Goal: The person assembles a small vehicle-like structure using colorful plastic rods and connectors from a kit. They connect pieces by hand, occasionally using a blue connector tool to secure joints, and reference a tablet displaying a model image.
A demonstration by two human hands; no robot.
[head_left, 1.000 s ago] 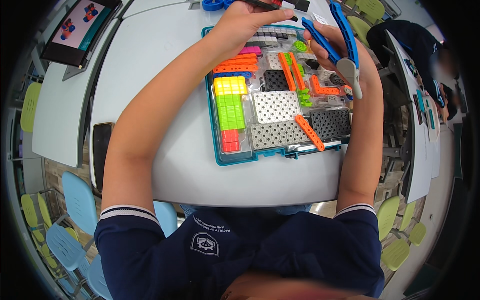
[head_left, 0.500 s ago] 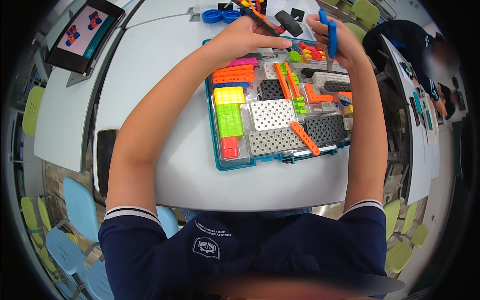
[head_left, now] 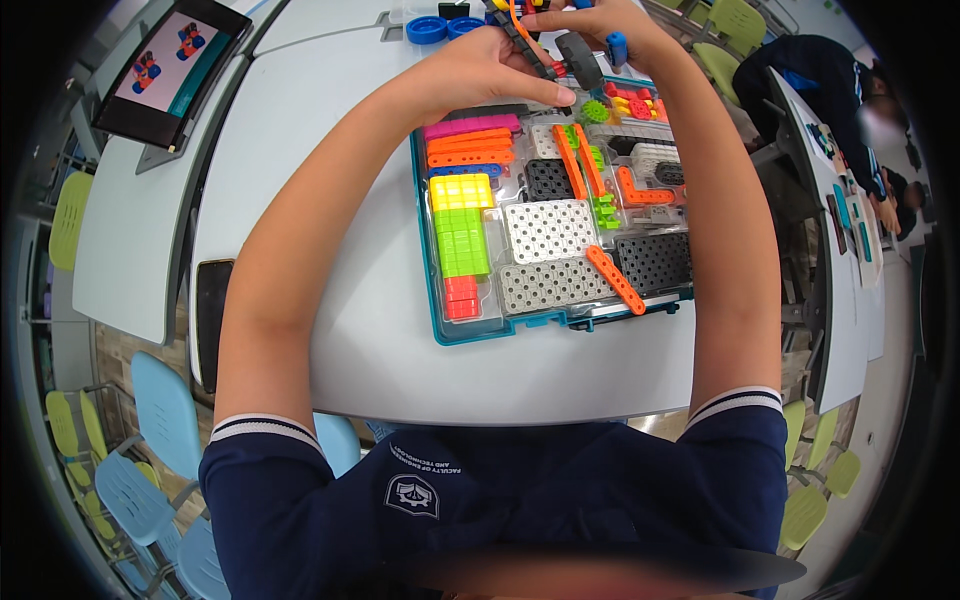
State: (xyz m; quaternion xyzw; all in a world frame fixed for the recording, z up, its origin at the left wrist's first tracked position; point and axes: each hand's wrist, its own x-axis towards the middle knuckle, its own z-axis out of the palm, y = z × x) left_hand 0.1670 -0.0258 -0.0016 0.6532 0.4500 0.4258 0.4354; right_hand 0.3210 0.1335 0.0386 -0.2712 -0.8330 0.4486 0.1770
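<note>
Above the transparent turquoise-rimmed parts case point(head_left: 470, 336)'s far edge, left hand point(head_left: 482, 78) grips the black-and-orange plastic model point(head_left: 527, 46), right hand point(head_left: 622, 28) clasps a blue plastic handle point(head_left: 617, 50), and pushing too hard could pop pieces loose.

Over the far edge of the teal-rimmed parts tray point(head_left: 426, 250), the left hand point(head_left: 482, 72) is gripping a construction model point(head_left: 526, 43) with a black wheel point(head_left: 580, 61). The right hand point(head_left: 622, 28) is touching that model and clasping a blue handle point(head_left: 617, 48). An orange beam point(head_left: 614, 280) is lying across plates at the tray's near side. Two blue wheels point(head_left: 427, 30) are sitting beyond its far left corner; a smartphone point(head_left: 210, 330) is lying left of it.
</note>
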